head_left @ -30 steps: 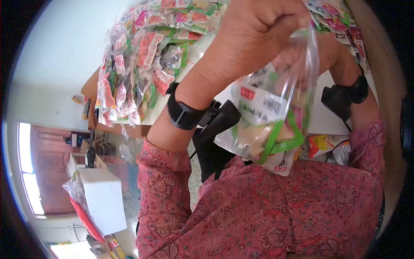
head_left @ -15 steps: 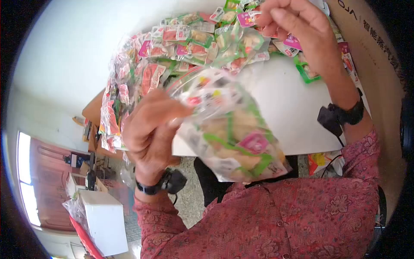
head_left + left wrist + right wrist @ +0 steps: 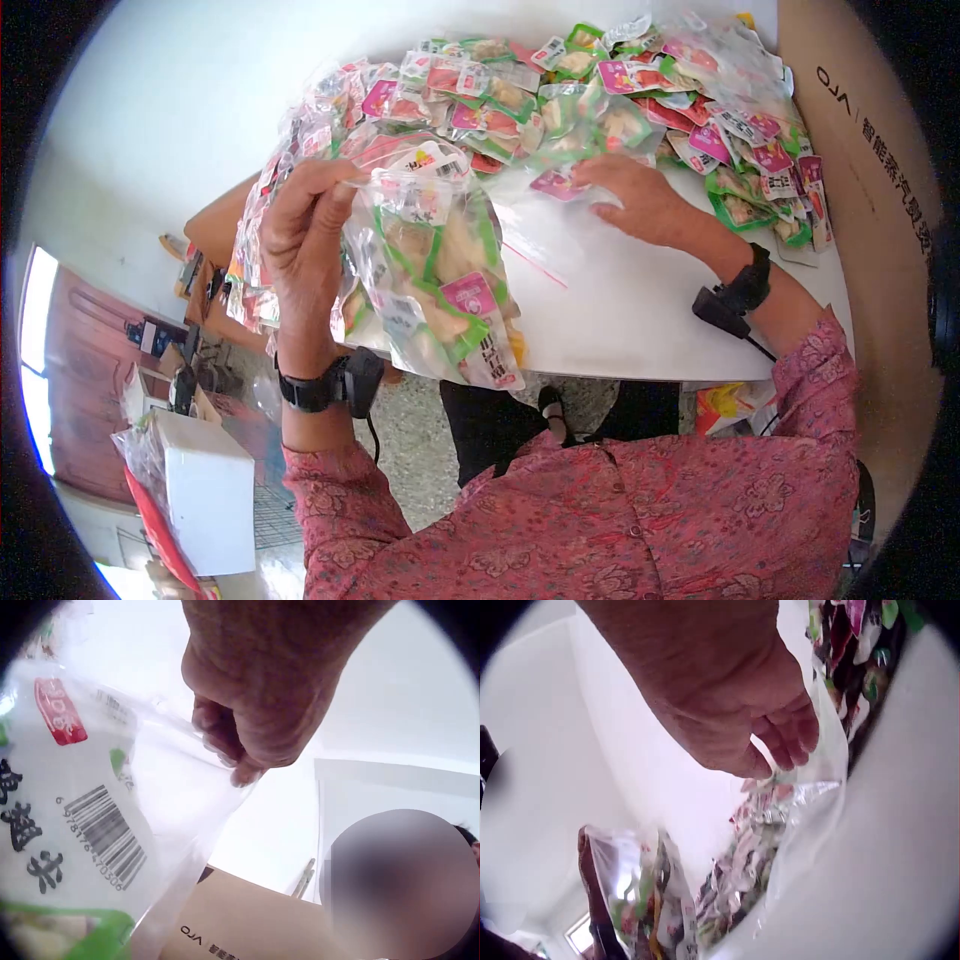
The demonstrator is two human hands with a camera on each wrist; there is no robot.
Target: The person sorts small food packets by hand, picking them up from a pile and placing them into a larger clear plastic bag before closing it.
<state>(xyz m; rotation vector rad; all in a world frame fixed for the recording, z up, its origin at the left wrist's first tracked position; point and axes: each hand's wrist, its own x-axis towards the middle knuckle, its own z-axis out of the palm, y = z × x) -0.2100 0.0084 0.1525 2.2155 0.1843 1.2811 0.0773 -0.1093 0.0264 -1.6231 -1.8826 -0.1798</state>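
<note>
Clear bag [image 3: 435, 290] of snacks hangs long-axis vertical from the left hand [image 3: 305, 235] pinching its top; right hand [image 3: 635, 200], farther off, rests on the packet pile [image 3: 620, 90], grip unclear.

The clear bag [image 3: 430, 290] was thin transparent plastic film, glossy and creased, with glare across it. The snack packets [image 3: 600, 90] were shiny printed plastic, partly see-through. The table [image 3: 640, 320] had a smooth white top with a low sheen. The cardboard box [image 3: 860, 150] was brown and matt, with dark print. The shirt [image 3: 650, 520] was patterned matt cloth. The wrist strap [image 3: 310, 392] was black and matt; its material could not be determined.
</note>
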